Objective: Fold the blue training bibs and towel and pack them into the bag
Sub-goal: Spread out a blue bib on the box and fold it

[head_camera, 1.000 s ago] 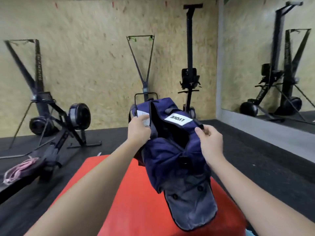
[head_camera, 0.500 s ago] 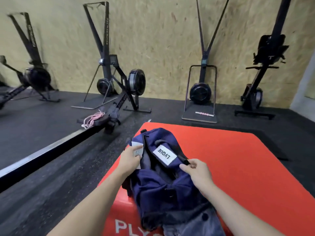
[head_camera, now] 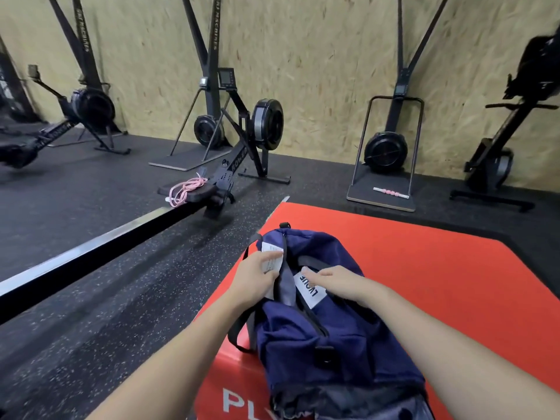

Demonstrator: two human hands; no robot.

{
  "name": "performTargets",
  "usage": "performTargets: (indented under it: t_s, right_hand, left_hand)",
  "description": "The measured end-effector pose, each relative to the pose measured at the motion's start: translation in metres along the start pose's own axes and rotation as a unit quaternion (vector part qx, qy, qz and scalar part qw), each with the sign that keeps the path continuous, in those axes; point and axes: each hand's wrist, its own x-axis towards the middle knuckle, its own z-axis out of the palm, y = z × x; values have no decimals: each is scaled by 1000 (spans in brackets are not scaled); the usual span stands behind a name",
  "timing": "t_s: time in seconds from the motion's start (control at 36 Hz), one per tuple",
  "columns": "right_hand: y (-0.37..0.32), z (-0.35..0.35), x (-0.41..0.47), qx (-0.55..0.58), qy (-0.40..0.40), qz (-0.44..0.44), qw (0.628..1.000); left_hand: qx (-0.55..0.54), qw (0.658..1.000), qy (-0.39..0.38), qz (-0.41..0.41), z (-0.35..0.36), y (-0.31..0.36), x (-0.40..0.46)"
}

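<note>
A navy bag (head_camera: 336,338) lies on a red box (head_camera: 424,268), near the box's left edge, its long axis running from near to far. The zip opening along its top is parted at the far end. The left hand (head_camera: 257,277) grips the left lip of that opening, fingers curled over the fabric and over a white paper tag (head_camera: 271,258) fixed there. The right hand (head_camera: 339,281) rests on the right side of the opening, its fingers bent and pressing on the cloth just beside a white label (head_camera: 309,289) with black letters; whether it pinches the fabric cannot be told. Both forearms reach in from the near edge. A black strap (head_camera: 242,331) hangs off the bag's left side over the box's edge. White letters show on the box's near face.

The box stands on a dark speckled floor (head_camera: 106,298). To the far left a rower (head_camera: 242,137) stands with a pink rope (head_camera: 185,189) coiled on its seat. More black machines line the chipboard wall (head_camera: 318,56), and a small pink roller (head_camera: 391,192) lies on one machine's base at the far right.
</note>
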Motion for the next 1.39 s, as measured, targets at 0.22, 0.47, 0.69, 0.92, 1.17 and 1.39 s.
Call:
performTargets:
  t_s: [0.22, 0.47, 0.69, 0.92, 1.17, 1.39]
  right_hand:
    - [4, 9, 23, 82, 0, 87, 993]
    - [-7, -30, 17, 197, 147, 6, 969]
    - [-14, -65, 12, 306, 262, -59, 913]
    - [28, -21, 16, 268, 247, 8, 931]
    - [34, -8, 17, 184, 188, 63, 963]
    - [25, -1, -13, 215, 158, 46, 963]
  left_hand:
    - [22, 1000, 0, 2, -12, -10, 5]
    - [113, 993, -22, -2, -56, -2, 45]
    - [204, 979, 15, -5, -117, 3, 95]
    - [198, 980, -30, -16, -77, -32, 80]
    - [197, 971, -120, -61, -50, -48, 70]
    - [212, 972, -83, -63, -51, -33, 41]
